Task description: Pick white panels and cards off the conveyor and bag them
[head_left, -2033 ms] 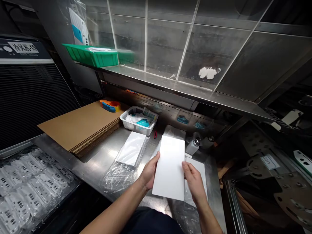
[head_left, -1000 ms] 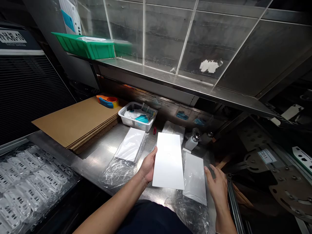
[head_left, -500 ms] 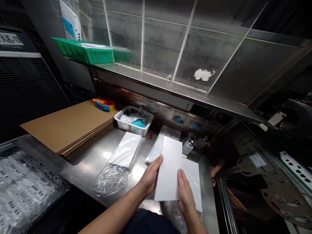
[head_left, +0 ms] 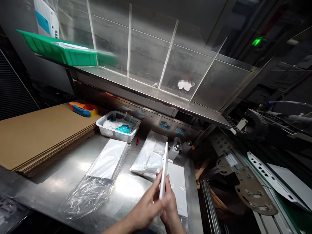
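Observation:
A thin white panel [head_left: 164,172] is turned nearly edge-on above the metal bench [head_left: 52,195]. My left hand [head_left: 148,203] grips its lower left side, fingers closed on it. From the right, my right hand [head_left: 169,201] holds the lower part of the same panel. Behind it lies a white plastic-wrapped bundle [head_left: 148,156]. To the left, another white panel [head_left: 108,159] lies in a clear plastic bag [head_left: 89,196] that is crumpled at its near end. Beside my right hand, a further flat white piece [head_left: 179,187] rests on the bench, partly hidden.
Brown cardboard sheets [head_left: 46,133] bear a tape dispenser [head_left: 84,110]. A white bin [head_left: 114,133], a small red tool [head_left: 137,141] and pump bottles [head_left: 174,152] stand behind. A metal shelf [head_left: 143,92] with a green tray [head_left: 73,58] overhangs. Machinery [head_left: 253,195] flanks the right.
The panel has turned from showing its broad face to nearly edge-on, and my hands have come closer together. The view has swung to the right.

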The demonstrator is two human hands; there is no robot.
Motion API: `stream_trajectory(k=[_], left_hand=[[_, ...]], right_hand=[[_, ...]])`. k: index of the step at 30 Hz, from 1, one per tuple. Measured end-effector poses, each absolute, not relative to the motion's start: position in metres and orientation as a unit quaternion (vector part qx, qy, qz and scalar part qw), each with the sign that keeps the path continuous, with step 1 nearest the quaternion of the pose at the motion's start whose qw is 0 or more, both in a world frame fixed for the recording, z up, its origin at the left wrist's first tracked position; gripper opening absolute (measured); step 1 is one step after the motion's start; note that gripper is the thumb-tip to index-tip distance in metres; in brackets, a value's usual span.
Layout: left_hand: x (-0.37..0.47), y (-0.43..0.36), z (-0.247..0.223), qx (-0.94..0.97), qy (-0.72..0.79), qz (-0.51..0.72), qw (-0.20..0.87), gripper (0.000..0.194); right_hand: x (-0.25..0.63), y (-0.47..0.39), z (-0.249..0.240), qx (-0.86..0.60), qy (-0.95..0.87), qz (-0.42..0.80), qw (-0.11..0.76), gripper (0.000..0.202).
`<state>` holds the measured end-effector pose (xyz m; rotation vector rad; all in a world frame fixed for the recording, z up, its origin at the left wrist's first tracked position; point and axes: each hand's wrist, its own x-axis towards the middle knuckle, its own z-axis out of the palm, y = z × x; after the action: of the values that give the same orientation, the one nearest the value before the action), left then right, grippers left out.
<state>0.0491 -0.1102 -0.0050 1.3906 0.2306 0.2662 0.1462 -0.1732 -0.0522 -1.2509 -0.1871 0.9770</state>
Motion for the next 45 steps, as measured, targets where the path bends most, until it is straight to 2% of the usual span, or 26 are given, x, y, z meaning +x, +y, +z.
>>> stream_trajectory(k=[2,3,6,10,15,21,24,26,28,30,33,35,41,45], left_hand=[[0.053,-0.102,-0.008,0.536,0.170,0.173,0.809,0.072],[0.055,-0.096,-0.013,0.492,0.207,0.202,0.821,0.064],[0.059,-0.080,-0.038,0.458,0.268,0.261,0.807,0.057],[0.059,-0.077,-0.074,0.486,0.280,0.239,0.793,0.053],[0.057,-0.078,-0.083,0.492,0.300,0.218,0.788,0.057],[0.054,-0.061,-0.085,0.479,0.356,0.209,0.775,0.074],[0.050,-0.061,-0.084,0.479,0.359,0.211,0.773,0.076],[0.046,-0.063,-0.077,0.495,0.303,0.219,0.784,0.085],[0.044,-0.067,-0.069,0.523,0.214,0.209,0.798,0.102],[0.044,-0.070,-0.060,0.543,0.161,0.186,0.803,0.115],[0.045,-0.073,-0.052,0.541,0.189,0.165,0.802,0.116],[0.045,-0.074,-0.047,0.541,0.205,0.161,0.800,0.115],[0.040,-0.078,-0.035,0.537,0.187,0.151,0.809,0.116],[0.036,-0.076,-0.037,0.541,0.213,0.135,0.802,0.118]], right_hand=[[0.151,-0.173,-0.051,-0.551,-0.002,0.443,0.707,0.059],[0.153,-0.173,-0.048,-0.535,0.016,0.444,0.718,0.056],[0.158,-0.176,-0.031,-0.473,-0.044,0.469,0.744,0.038],[0.156,-0.179,-0.011,-0.473,-0.129,0.510,0.706,0.027],[0.148,-0.179,-0.014,-0.538,-0.161,0.492,0.666,0.028],[0.145,-0.180,-0.014,-0.557,-0.184,0.490,0.645,0.026],[0.146,-0.180,-0.013,-0.558,-0.185,0.491,0.643,0.025],[0.146,-0.181,-0.014,-0.559,-0.181,0.492,0.643,0.024],[0.147,-0.181,-0.017,-0.557,-0.176,0.493,0.645,0.024],[0.146,-0.180,-0.018,-0.574,-0.181,0.483,0.636,0.031],[0.145,-0.175,-0.016,-0.657,-0.222,0.402,0.597,0.036],[0.147,-0.170,-0.011,-0.699,-0.258,0.336,0.577,0.033],[0.192,-0.166,-0.002,-0.758,-0.243,0.136,0.590,0.039],[0.228,-0.176,-0.013,-0.755,-0.229,0.109,0.605,0.035]])
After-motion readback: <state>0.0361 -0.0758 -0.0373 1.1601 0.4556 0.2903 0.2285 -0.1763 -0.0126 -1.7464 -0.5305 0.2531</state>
